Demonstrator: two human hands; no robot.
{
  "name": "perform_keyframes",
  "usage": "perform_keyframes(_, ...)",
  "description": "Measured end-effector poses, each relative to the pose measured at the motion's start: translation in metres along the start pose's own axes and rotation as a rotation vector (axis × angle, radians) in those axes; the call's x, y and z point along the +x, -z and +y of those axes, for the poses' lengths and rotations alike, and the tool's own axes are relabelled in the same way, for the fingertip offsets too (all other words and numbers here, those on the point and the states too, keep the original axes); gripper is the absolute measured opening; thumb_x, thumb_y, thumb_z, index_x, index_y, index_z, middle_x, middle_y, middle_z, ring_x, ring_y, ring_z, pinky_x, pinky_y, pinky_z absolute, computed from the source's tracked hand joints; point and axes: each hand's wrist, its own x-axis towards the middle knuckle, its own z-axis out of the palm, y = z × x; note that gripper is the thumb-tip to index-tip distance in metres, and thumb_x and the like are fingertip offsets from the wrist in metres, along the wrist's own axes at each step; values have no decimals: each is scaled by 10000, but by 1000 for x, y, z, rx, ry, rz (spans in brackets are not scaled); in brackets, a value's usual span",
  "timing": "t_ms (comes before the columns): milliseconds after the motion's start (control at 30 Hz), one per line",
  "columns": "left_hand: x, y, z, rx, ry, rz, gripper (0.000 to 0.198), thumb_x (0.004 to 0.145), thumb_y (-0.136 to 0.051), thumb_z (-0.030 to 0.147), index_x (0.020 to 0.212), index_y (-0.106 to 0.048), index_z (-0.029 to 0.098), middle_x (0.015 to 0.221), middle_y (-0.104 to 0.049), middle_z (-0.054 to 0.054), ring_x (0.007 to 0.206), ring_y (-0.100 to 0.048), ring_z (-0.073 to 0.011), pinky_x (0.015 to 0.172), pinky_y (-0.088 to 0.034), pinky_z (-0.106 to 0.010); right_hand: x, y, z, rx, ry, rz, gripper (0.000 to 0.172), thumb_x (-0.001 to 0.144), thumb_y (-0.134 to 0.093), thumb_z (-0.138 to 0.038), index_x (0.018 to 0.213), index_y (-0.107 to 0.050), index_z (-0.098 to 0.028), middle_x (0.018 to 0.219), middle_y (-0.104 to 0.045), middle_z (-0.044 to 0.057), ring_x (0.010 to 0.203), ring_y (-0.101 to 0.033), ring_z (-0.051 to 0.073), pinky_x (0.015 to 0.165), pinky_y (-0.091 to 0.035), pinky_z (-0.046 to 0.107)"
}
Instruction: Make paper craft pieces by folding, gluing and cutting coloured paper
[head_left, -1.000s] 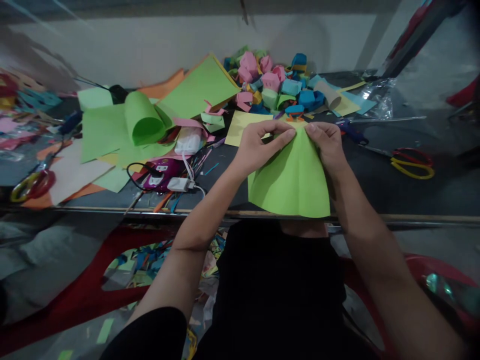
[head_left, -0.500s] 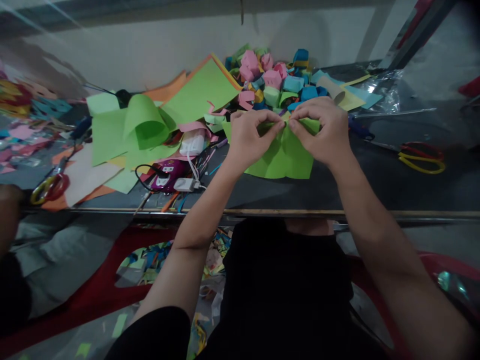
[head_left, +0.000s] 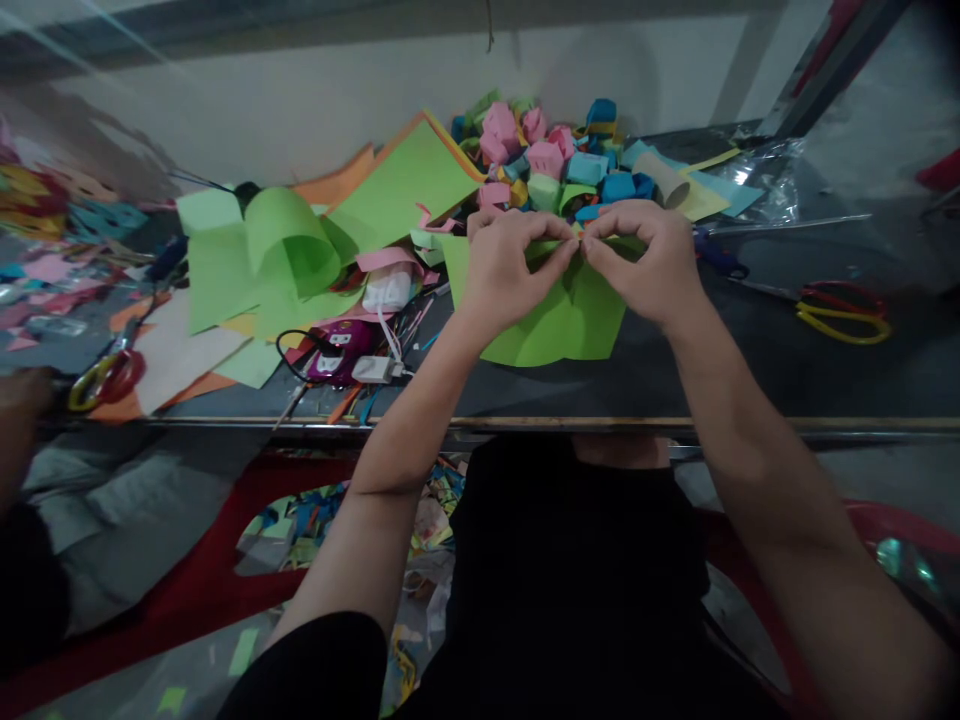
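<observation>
A sheet of bright green paper [head_left: 559, 325] hangs from my fingers just above the dark tabletop, creased down its middle. My left hand [head_left: 517, 255] pinches its upper edge between thumb and fingertips. Close beside it, my right hand [head_left: 649, 255] pinches the same edge, and the two sets of fingertips nearly meet. A speck of orange shows near the fingertips, too small to name. Behind my hands lies a pile of folded paper pieces [head_left: 545, 160] in pink, blue, green and yellow.
Scissors [head_left: 844, 312] lie at right; another pair [head_left: 109, 375] is at left near a co-worker's hand [head_left: 22, 400]. Green paper sheets [head_left: 412, 185], a rolled green sheet [head_left: 289, 240], a purple power strip [head_left: 341, 352] and a white charger [head_left: 375, 370] sit on my left.
My left hand has shifted slightly right, bringing its fingertips closer to my right hand's. The green paper's lower edge has swung a little left and down.
</observation>
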Motion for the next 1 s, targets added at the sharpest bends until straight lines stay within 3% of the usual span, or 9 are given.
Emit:
perform_keyframes(167, 4, -4, -5, -70, -40, -55, 268, 1001, -607, 494, 974, -698, 243, 1042, -788, -79, 1078, -712, -265, 1063, -447, -444, 4, 13, -18, 89, -45, 10, 271, 930, -703, -477, 855, -720, -217, 935, -760, 41, 1014, -726, 270, 1008, -569, 461)
perform_keyframes(333, 8, -5, -1, -92, -139, -61, 301, 1033, -541, 505, 981, -681, 243, 1020, -763, -83, 1047, -702, -252, 992, -501, -430, 7, 20, -27, 270, -121, 27, 159, 869, -757, -295, 745, -693, -219, 763, -716, 11, 756, -676, 186, 749, -575, 354)
perform_keyframes(533, 6, -7, 3, -72, -223, 14, 330, 1030, -522, 519, 930, -685, 250, 924, -750, -73, 940, -680, -230, 946, -511, -444, 8, 30, -31, 458, -201, -59, 148, 811, -821, -291, 714, -725, -233, 742, -700, -23, 743, -636, 150, 757, -561, 323)
perform_keyframes(767, 5, -6, 6, -165, -298, 77, 392, 1056, -458, 555, 916, -679, 263, 869, -734, -66, 922, -681, -227, 927, -489, -447, 9, 32, -38, 671, -363, -80, 98, 770, -765, -122, 691, -750, -178, 686, -660, -27, 664, -522, 84, 625, -437, 239)
perform_keyframes(933, 7, -3, 4, -138, -233, 35, 435, 1049, -431, 610, 940, -656, 255, 915, -725, -71, 894, -661, -219, 923, -469, -439, 9, 35, -38, 735, -381, -146, 178, 764, -881, -292, 724, -761, -166, 671, -633, -45, 626, -499, 59, 563, -381, 215)
perform_keyframes(1000, 9, -3, 0, -149, -196, -39, 444, 1047, -441, 614, 930, -647, 238, 835, -676, -46, 821, -644, -199, 890, -466, -413, 8, 36, -33, 742, -410, -152, 262, 707, -938, -369, 739, -777, -164, 676, -660, -33, 618, -536, 71, 555, -403, 219)
